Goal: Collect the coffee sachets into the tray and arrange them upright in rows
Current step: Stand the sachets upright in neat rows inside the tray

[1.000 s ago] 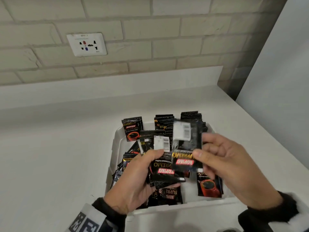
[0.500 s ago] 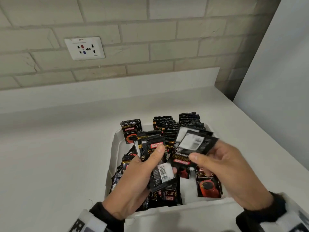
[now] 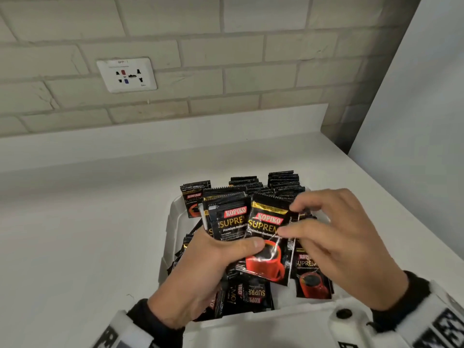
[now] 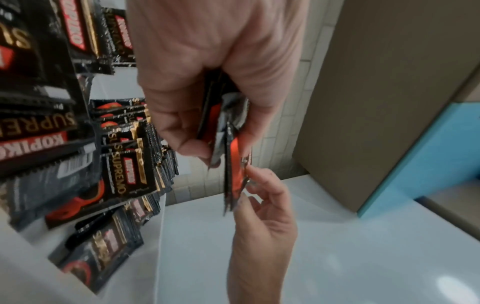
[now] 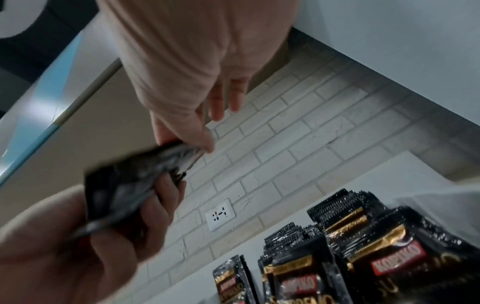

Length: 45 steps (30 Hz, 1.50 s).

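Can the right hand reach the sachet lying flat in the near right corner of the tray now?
Probably yes: that flat sachet lies uncovered just under the right hand, but its fingers now pinch the front sachet of the left hand's stack.

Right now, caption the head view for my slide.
Left hand holds a sachet bundle; right hand pinches its front sachet.
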Motion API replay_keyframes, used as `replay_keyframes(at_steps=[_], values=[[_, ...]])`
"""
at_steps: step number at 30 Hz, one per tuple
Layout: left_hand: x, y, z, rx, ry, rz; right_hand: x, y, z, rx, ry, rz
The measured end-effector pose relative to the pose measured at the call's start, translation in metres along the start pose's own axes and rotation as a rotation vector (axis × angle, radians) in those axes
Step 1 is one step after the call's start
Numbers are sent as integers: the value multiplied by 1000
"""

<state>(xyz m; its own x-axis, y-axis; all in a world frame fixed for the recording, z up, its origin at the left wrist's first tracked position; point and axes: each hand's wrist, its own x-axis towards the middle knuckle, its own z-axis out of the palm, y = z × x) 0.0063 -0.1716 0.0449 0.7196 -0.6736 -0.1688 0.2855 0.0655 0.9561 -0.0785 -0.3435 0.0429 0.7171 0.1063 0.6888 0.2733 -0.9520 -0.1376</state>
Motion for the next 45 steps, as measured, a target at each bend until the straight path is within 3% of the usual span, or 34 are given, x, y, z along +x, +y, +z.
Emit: replay_keyframes(at_steps=[4, 8, 13, 17, 19, 22, 32, 39, 45], values=[[0, 0, -6, 208, 168, 115, 17, -1, -14, 417, -135, 347], [-1, 2, -11, 408, 262, 178, 52, -8, -22, 536, -445, 456], [-3, 27, -24, 388, 282, 290, 101, -15, -18, 484, -588, 357], [2, 47, -69, 238, 518, 411, 139, -9, -4, 363, -612, 313], [2, 54, -93, 78, 575, 444, 153, -5, 13, 252, -628, 269], [0, 54, -115, 46, 602, 443, 165, -1, 49, 130, -698, 203], [-4, 33, -122, 14, 542, 373, 172, -6, 132, -116, -961, 43], [-2, 28, -124, 7, 485, 358, 166, -11, 150, -137, -984, -22], [3, 23, -124, -13, 438, 312, 167, -12, 151, -167, -1108, -36]])
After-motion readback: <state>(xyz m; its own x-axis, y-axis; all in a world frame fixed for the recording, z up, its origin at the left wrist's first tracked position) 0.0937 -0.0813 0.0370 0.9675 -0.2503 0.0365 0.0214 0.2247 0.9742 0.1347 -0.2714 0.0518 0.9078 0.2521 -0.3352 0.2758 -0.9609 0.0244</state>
